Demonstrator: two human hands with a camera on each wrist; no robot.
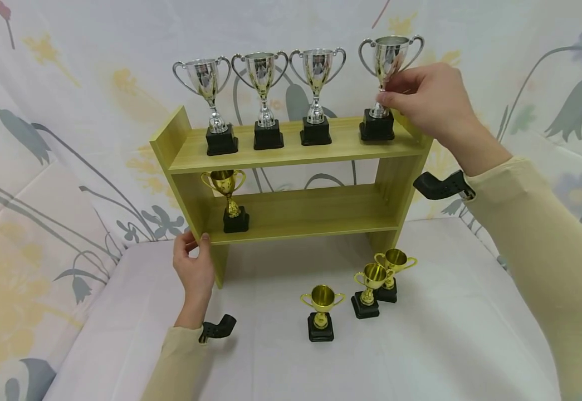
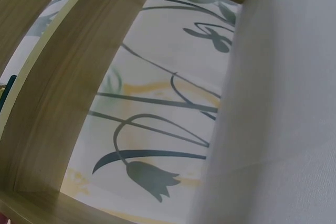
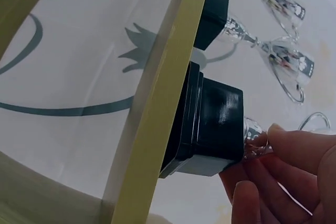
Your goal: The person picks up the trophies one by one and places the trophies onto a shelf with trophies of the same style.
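My right hand [image 1: 428, 97] pinches the stem of a silver trophy cup [image 1: 390, 55] at the right end of the top board of a wooden shelf [image 1: 296, 155]. Its black base [image 3: 218, 119] is right at the board's front edge in the right wrist view. Three more silver trophies, one of them the middle trophy [image 1: 260, 72], stand on black bases to its left. At the shelf's left side panel, my left hand [image 1: 195, 273] grips the edge, thumb in front and fingers around the outside. A gold trophy [image 1: 224, 184] stands at the left of the lower board.
Three gold trophies stand on the white-covered table: a front trophy [image 1: 322, 301], a second trophy [image 1: 371, 278] and a third trophy [image 1: 393, 260] partly behind the second. A floral cloth [image 1: 95, 100] hangs behind the shelf. The shelf has raised side panels [image 1: 172, 136].
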